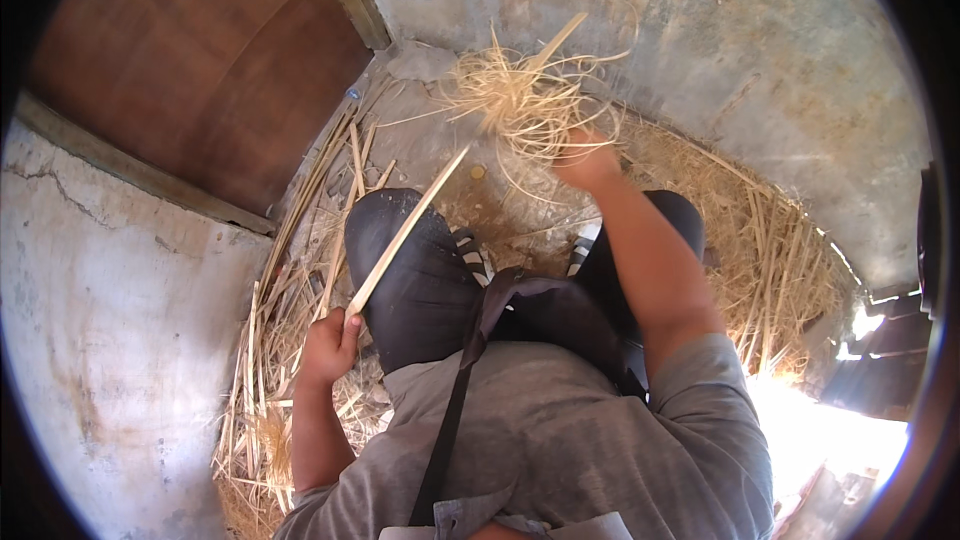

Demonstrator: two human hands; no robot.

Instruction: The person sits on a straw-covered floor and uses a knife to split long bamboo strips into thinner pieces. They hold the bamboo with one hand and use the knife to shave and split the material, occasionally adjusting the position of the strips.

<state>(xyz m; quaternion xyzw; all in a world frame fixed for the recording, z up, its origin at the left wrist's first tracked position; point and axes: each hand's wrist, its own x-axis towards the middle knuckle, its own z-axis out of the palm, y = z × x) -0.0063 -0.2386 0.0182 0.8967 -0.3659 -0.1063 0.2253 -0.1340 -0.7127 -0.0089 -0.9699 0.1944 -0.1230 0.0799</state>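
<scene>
My left hand (328,345) is closed around the lower end of a long pale bamboo strip (410,227). The strip slants up and to the right across my left knee, its narrow tip ending in front of my legs. Out ahead on the right, my right hand (588,164) grips the near edge of a tangled bunch of thin, curly bamboo shavings (518,100). Its fingers are partly hidden by the curls. From the top of the bunch a flat pale piece (560,40) sticks out toward the wall.
Split bamboo strips (300,240) lie along the floor at the left, by a brown door panel (200,70). More strips and a heap of fine shavings (760,250) line the right side. A stained concrete wall (700,30) stands ahead. Bright light comes in at lower right.
</scene>
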